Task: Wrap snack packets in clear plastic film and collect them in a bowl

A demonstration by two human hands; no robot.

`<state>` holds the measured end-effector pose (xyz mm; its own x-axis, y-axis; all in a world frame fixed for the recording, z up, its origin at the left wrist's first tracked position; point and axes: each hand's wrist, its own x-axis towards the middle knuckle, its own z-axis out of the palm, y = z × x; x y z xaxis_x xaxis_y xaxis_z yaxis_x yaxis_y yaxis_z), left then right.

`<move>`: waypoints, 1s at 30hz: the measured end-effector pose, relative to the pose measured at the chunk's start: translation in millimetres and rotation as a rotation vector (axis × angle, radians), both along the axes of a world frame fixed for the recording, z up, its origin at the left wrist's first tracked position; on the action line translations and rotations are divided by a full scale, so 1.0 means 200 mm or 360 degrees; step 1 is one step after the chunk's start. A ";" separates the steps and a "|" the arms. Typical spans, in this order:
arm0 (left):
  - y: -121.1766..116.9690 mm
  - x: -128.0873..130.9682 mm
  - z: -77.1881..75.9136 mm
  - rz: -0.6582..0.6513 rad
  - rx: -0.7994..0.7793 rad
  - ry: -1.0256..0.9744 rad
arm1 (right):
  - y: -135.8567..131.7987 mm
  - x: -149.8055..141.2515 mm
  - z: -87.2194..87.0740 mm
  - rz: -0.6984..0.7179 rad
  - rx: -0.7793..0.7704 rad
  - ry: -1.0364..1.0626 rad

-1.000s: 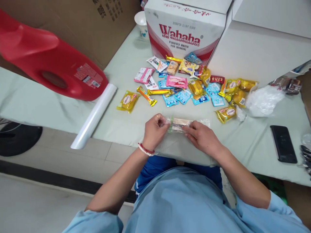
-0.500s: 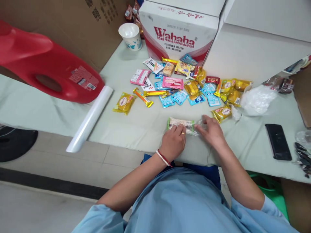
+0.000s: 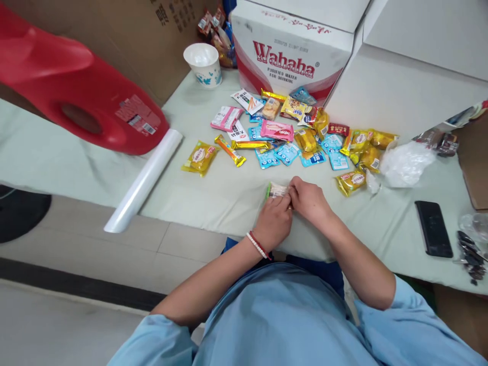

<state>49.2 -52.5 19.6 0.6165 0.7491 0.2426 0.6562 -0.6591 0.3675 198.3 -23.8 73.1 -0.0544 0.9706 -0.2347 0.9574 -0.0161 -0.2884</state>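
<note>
One green-ended packet point(image 3: 277, 190) lies near centre on the table point(image 3: 213, 203). The left hand point(image 3: 272, 222) has fingers curled closed over it; the right hand point(image 3: 308, 198) pinches its right end. Judged step: working that end; next calls for steady holding. Beyond: two pink packets point(image 3: 277, 130), one cup point(image 3: 209, 77), one phone point(image 3: 433, 229).

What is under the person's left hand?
A small packet: its green-edged end shows beyond the left hand. Its other end, covered by that hand and the right hand, cannot be seen.
</note>
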 end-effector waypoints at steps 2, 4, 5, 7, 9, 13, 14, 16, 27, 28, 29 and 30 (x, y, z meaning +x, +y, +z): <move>0.04 -0.07 0.00 -0.0021 -0.0206 -0.0324 | 0.02 -0.03 -0.03 0.0063 -0.0031 -0.0028; 0.07 -0.14 -0.01 0.0202 -0.0359 -0.0641 | 0.01 -0.03 -0.07 0.0131 0.0049 0.0016; 0.09 -0.17 -0.01 0.0404 -0.0394 -0.0713 | 0.00 -0.02 -0.09 0.0150 0.0108 0.0047; 0.12 -0.17 -0.03 0.0748 -0.0404 -0.0616 | -0.04 0.00 -0.12 0.0155 0.0207 0.0113; 0.15 -0.14 -0.05 0.0836 -0.0394 -0.0376 | -0.06 0.00 -0.14 0.0116 0.0256 0.0186; 0.12 -0.03 -0.04 0.0791 -0.0412 -0.0324 | -0.13 0.03 -0.14 -0.0131 0.0260 0.0520; 0.10 -0.01 -0.02 0.0766 -0.0394 -0.0413 | -0.15 0.04 -0.13 -0.0242 0.0228 0.0709; 0.02 0.01 0.04 0.0616 -0.0269 -0.0590 | -0.22 0.08 -0.10 -0.0503 0.0115 0.1208; -0.15 0.19 0.10 -0.0967 0.0113 -0.0581 | -0.57 0.48 -0.04 -0.1372 0.0021 0.2207; -0.14 0.18 0.10 -0.0933 0.0114 -0.0612 | -0.59 0.59 -0.02 -0.1415 0.0203 0.2131; -0.12 0.15 0.09 -0.0857 0.0115 -0.0632 | -0.59 0.72 0.00 -0.1460 0.0417 0.2044; -0.09 0.11 0.08 -0.0746 0.0112 -0.0638 | -0.59 0.88 0.02 -0.1505 0.0682 0.1940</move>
